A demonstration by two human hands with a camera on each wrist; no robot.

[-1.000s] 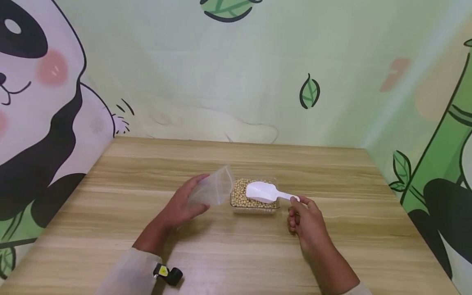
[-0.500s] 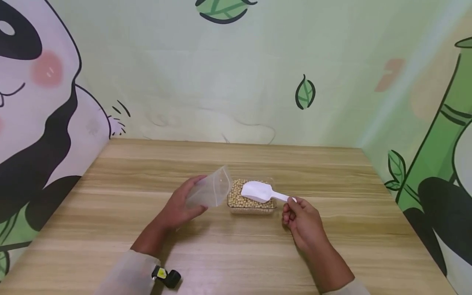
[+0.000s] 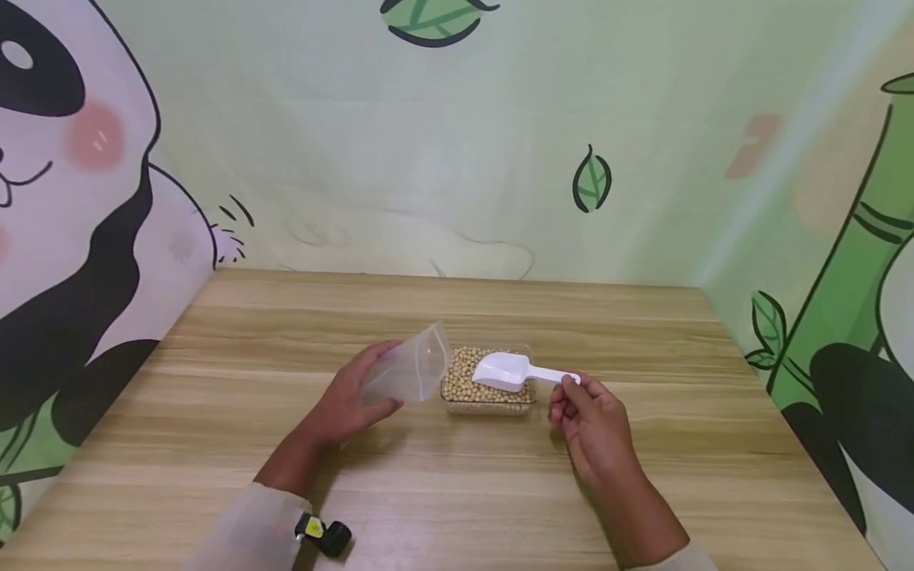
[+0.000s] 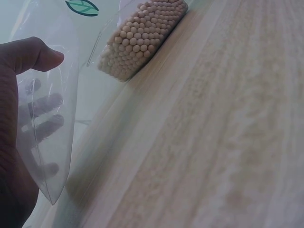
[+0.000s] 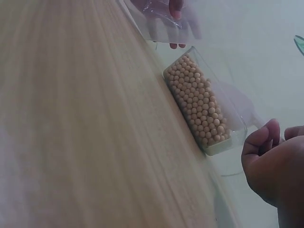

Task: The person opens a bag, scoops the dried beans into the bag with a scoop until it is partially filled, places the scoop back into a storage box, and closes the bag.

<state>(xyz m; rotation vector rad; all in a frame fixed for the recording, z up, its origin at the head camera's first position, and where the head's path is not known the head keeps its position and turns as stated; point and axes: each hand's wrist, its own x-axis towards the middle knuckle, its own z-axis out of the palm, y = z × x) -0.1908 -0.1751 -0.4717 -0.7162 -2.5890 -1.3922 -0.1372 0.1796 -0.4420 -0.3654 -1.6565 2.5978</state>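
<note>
In the head view my left hand (image 3: 346,408) holds a clear plastic zip bag (image 3: 403,371), its mouth tilted up to the right. Through the bag (image 4: 61,109) in the left wrist view, several fingers show behind it, with the thumb in front. My right hand (image 3: 596,424) pinches the handle end of a white scoop (image 3: 503,371). The scoop's bowl, with no beans visible in it, is over a clear rectangular container (image 3: 493,409) filled with round beige beans (image 3: 460,382). From the right wrist, the container (image 5: 209,151) partly hides the scoop.
Under everything lies a wood-grain table (image 3: 443,492), its far edge meeting a green wall (image 3: 428,159) painted with leaves and a panda (image 3: 107,230). A small black device (image 3: 324,535) is fixed at the left sleeve.
The scoop has shifted slightly right over the beans, and its handle end has risen a little with my right hand. The left hand and bag stay nearly still.
</note>
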